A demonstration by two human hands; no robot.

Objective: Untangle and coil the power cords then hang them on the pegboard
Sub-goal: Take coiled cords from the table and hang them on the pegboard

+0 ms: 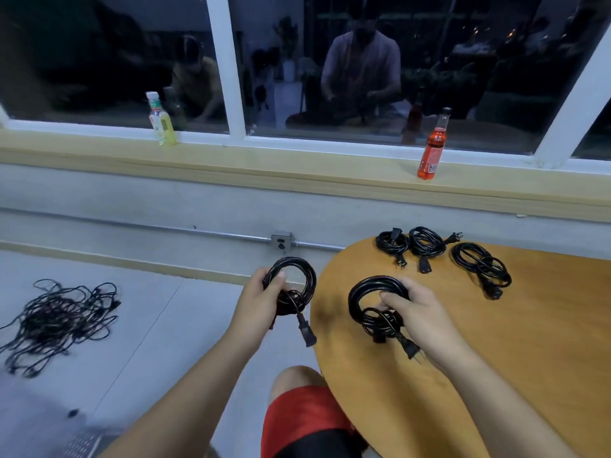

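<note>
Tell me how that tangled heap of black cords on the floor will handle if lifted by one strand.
The tangled heap will probably come up floppy and in a clump, since its thin strands cross everywhere. Loose ends trailing at its left edge would likely drag and snag. It looks unlikely to roll: it lies flat on the floor.

Cool, dim indoor light gives soft shadows on the counter, the dark window mirrors the room as hazy reflections, and wide-angle distortion bows the sill while the lower-left floor blurs.
</note>
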